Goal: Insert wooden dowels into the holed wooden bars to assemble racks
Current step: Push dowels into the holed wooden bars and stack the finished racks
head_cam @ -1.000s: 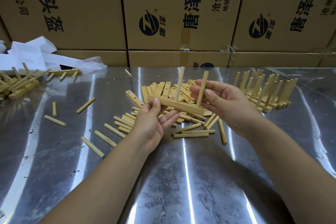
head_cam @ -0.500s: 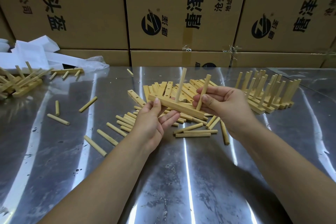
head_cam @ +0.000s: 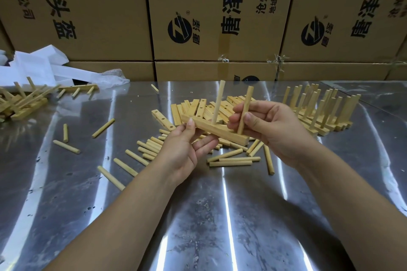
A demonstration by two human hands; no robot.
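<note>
The left hand [head_cam: 182, 152] fingers grip the bar [head_cam: 211, 128]; the right hand [head_cam: 275, 130] fingers pinch a dowel [head_cam: 244, 112] upright at its end.

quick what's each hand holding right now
Left hand: grips the holed bar by its left end.
Right hand: pinches a dowel standing at the bar's right end.

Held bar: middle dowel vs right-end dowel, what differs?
Middle dowel stands free in the bar; right-end dowel is pinched by the right hand. Middle dowel looks paler, right-end dowel yellower. Both stand nearly upright on the bar, which the left hand holds.
</note>
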